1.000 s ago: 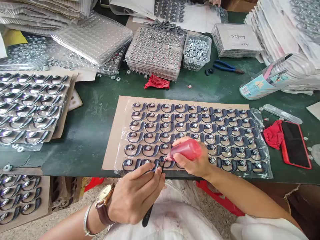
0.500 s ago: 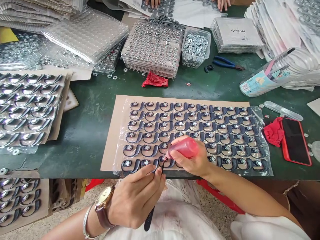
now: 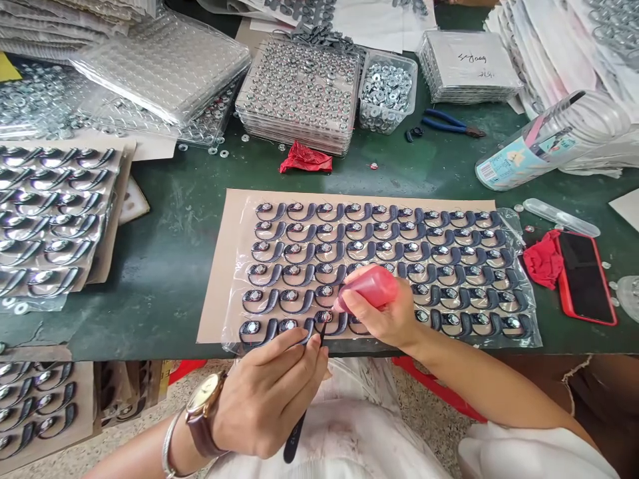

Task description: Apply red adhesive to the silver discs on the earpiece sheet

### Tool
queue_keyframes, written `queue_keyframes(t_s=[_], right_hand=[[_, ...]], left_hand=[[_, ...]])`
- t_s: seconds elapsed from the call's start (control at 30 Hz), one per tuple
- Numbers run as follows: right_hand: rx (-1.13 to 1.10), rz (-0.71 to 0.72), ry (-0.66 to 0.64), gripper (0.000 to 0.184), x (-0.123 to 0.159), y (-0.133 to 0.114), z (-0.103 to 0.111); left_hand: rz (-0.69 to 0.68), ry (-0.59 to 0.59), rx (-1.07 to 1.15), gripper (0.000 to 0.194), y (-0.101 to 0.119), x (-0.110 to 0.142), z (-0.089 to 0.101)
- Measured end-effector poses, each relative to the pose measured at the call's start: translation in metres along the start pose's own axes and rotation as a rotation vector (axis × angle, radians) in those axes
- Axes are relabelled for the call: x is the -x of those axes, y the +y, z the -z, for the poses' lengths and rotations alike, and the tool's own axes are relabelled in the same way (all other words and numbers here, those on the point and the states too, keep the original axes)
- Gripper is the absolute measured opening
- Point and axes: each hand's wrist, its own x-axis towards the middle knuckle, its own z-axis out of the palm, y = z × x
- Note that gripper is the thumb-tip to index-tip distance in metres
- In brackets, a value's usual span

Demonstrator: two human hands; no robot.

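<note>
My left hand (image 3: 272,389) is closed around black tweezers (image 3: 295,436), whose tip points at a round part in the front row. In my right hand (image 3: 392,319) is a red squeeze bottle (image 3: 372,287), tilted so its nozzle is close beside the tweezer tip. Under both hands lies a plastic-covered sheet with rows of dark curved pieces (image 3: 302,251), each bearing a small silver round part. A tan cardboard (image 3: 215,279) sits beneath this sheet. Some pieces are hidden behind my right hand and the bottle.
Stacked trays of small round parts (image 3: 299,86) and a tub of metal washers (image 3: 387,93) stand at the back. Blue-handled pliers (image 3: 452,123), a tilted plastic jar (image 3: 544,146) and a red-cased phone (image 3: 588,276) are to the right. More filled sheets (image 3: 50,213) lie left.
The view has shifted slightly. My right hand has drawn the bottle nozzle slightly up from the round part, while the tweezers stay at it. Another person's hands at the back have left view.
</note>
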Motion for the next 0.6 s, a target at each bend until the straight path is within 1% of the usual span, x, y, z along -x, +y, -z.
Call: queue_keyframes(t_s=[0.2, 0.3, 0.47, 0.6], right_hand=[[0.061, 0.013, -0.001, 0.018, -0.0046, -0.0052, -0.0018], [0.087, 0.032, -0.003, 0.019, -0.0047, -0.0055, -0.0026], [0.049, 0.073, 0.023, 0.015, -0.0022, -0.0048, -0.0013], [0.060, 0.050, 0.007, 0.016, -0.0028, -0.0056, -0.0012]], left_hand=[[0.008, 0.018, 0.010, 0.026, 0.0000, 0.0001, -0.0009], [0.003, 0.012, 0.012, 0.028, -0.0008, -0.0011, 0.0007], [0.012, -0.002, 0.019, 0.030, -0.0016, -0.0021, 0.0022], [0.016, -0.006, 0.024, 0.029, -0.0016, -0.0017, 0.0019]])
